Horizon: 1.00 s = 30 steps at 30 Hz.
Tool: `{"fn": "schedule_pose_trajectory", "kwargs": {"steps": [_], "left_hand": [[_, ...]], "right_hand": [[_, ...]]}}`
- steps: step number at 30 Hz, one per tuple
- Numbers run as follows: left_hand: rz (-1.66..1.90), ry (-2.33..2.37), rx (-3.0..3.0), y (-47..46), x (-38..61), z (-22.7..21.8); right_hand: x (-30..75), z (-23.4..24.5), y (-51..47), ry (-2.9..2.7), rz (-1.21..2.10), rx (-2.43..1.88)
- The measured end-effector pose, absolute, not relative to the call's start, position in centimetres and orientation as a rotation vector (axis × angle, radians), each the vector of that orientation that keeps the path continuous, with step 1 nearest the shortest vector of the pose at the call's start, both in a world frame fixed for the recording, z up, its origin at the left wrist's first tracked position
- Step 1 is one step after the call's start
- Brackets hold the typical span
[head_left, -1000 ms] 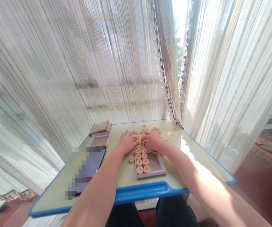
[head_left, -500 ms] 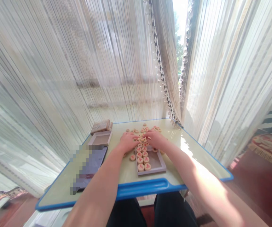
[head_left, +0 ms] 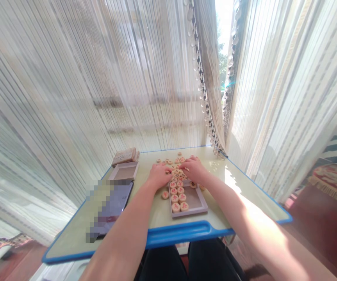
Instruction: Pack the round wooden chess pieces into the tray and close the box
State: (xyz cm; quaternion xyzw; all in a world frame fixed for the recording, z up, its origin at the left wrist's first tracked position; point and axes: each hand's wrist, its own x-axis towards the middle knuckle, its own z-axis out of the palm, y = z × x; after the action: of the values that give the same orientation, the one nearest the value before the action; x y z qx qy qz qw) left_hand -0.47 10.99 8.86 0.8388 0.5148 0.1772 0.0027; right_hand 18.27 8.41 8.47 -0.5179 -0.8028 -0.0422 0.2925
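My left hand (head_left: 159,175) is at the left side of a loose heap of round wooden Chinese chess pieces (head_left: 177,171). Its fingertips close around a piece at the heap's edge, partly hidden by the fingers. From the right, my right hand (head_left: 194,168) reaches over the same heap, fingers stretched out and touching pieces. Nearer me lies a shallow open box (head_left: 194,199). Two columns of red-marked pieces (head_left: 174,198) fill its left side, and one dark-marked piece (head_left: 193,184) sits at its far end. A single red-marked piece (head_left: 165,194) rests on the table left of the box.
The pale folding table (head_left: 244,203) has a blue rim. At its left are a dark tablet-like device (head_left: 118,201), partly pixelated, an empty shallow box lid (head_left: 124,171) and a folded brown board or case (head_left: 124,155). String curtains (head_left: 145,78) hang behind.
My right hand's fingers have shifted slightly over the heap. My left hand stays nearly in place, with a piece now visible at its fingertips. The view has moved a little.
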Motion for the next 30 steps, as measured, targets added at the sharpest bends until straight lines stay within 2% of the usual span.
{"fn": "schedule_pose_trajectory", "kwargs": {"steps": [12, 19, 30], "left_hand": [[0.714, 1.468, 2.562, 10.3, 0.1, 8.9], [1.125, 1.196, 2.158, 9.7, 1.0, 9.6], [1.094, 1.039, 1.976, 9.8, 1.3, 9.8]], "right_hand": [[19.2, 8.4, 8.8, -2.180, -0.212, -1.415], [19.2, 9.0, 7.9, -2.152, -0.243, -1.275], [18.5, 9.2, 7.6, -2.160, -0.317, -1.115]]}}
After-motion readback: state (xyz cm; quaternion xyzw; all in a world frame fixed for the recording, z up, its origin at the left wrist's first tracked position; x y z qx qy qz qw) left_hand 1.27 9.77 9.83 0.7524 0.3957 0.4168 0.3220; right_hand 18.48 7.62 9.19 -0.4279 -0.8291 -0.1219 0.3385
